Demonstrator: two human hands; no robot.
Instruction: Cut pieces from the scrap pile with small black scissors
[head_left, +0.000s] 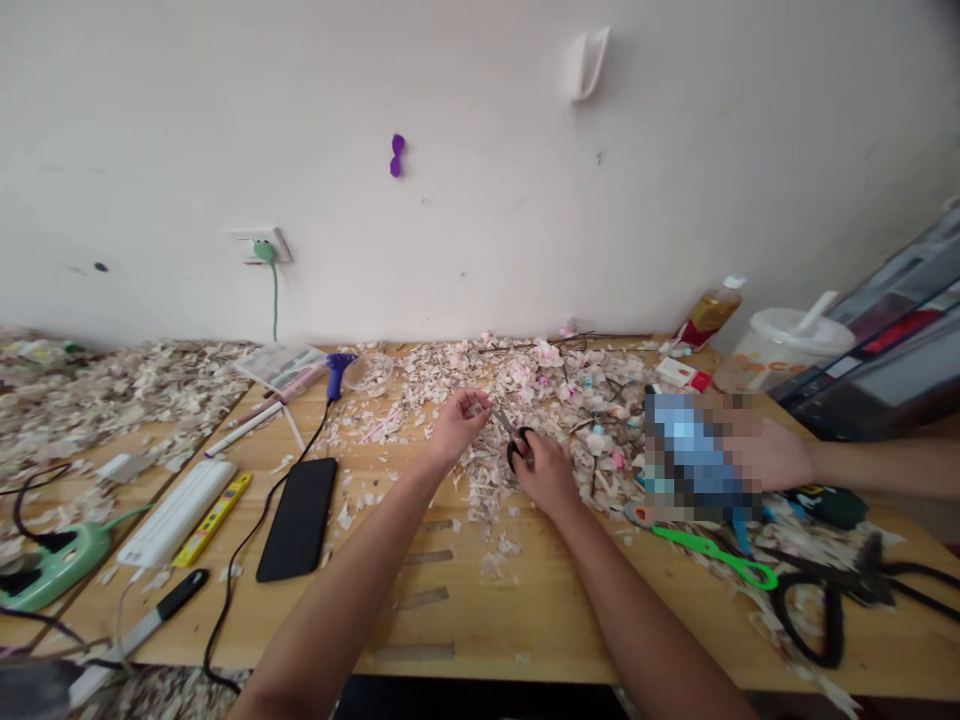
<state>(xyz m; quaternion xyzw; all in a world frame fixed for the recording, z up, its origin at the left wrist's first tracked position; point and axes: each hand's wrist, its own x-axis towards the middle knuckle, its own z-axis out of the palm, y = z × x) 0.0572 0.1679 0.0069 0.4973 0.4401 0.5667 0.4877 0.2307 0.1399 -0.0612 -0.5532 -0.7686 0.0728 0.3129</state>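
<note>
My right hand (547, 472) is closed round the black handles of a small pair of scissors (507, 421), whose blades point up and left. Close to the blade tips, my left hand (460, 425) has its fingers curled in a pinch; a small pale piece (475, 409) seems to be between them, too small to name. Beneath and around both hands lie heaps of pale petal-like scraps (480, 480). Pink and white flowers on thin twigs (529, 378) lie just beyond my right hand.
At the right another person's hand (772, 450) is beside a blurred-out phone-like object (690, 440). Nearby lie large black scissors (814, 610) and a green plastic tool (712, 550). At the left are a black phone (297, 520), a blue glue gun (337, 375), its cord, and a box cutter (161, 620).
</note>
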